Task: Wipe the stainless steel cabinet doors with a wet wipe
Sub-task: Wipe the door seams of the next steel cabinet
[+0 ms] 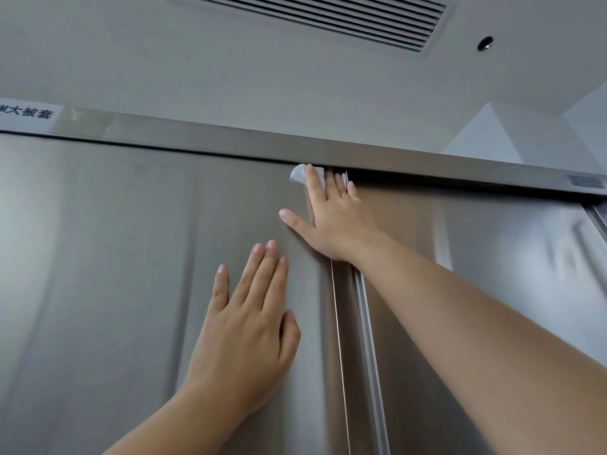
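Steel fills most of the frame. The left door (98, 257) takes the lower left, and a white label (28, 114) sits on the top rail (230, 139) in the upper left corner. Low and left of centre, the left hand (243, 336) lies flat on that door, fingers straight, holding nothing. Just above centre, the white wipe (298, 175) sits at the door's top edge, right under the rail. The right hand (335, 218) presses it there with straight, spread fingers. The right door (492, 257) fills the lower right, set slightly behind the left one.

The wipe is pinned mostly by fingertips, so a fast stroke could leave it behind or push it into the dark gap under the rail. If the doors slide, leaning on the left palm may shift one and nip fingers near the overlap. The bare palm probably leaves smudges too.

The vertical edge strip (368, 339) between the doors and the rail's lip interrupt a clean pass. The ceiling vent (328, 18) and a small round fitting (485, 43), top right, are well clear.
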### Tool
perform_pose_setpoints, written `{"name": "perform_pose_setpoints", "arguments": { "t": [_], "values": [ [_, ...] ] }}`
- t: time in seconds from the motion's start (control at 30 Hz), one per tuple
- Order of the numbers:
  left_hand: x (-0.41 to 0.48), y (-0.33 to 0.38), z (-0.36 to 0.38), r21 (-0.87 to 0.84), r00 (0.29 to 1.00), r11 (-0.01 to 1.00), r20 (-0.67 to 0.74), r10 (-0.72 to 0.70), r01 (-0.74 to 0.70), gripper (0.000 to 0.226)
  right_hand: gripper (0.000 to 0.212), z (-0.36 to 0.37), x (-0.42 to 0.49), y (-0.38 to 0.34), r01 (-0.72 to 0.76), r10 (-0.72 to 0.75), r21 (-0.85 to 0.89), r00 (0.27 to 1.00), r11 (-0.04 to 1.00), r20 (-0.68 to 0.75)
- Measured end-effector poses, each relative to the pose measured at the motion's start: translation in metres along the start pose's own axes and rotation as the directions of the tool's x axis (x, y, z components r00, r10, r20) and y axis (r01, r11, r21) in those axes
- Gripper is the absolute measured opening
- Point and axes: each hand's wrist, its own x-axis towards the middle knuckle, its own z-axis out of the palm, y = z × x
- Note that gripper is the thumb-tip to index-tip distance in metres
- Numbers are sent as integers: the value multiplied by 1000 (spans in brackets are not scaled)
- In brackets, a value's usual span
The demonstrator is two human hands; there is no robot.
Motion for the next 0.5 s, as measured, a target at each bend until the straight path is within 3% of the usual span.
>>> {"name": "perform_pose_setpoints", "arguments": {
  "t": [0.5],
  "values": [
    [-57,13,-4,-137,1000,991,23,1,2,60,80,24,-94,-12,99,-99,6,995,995,-10]
  ]
}}
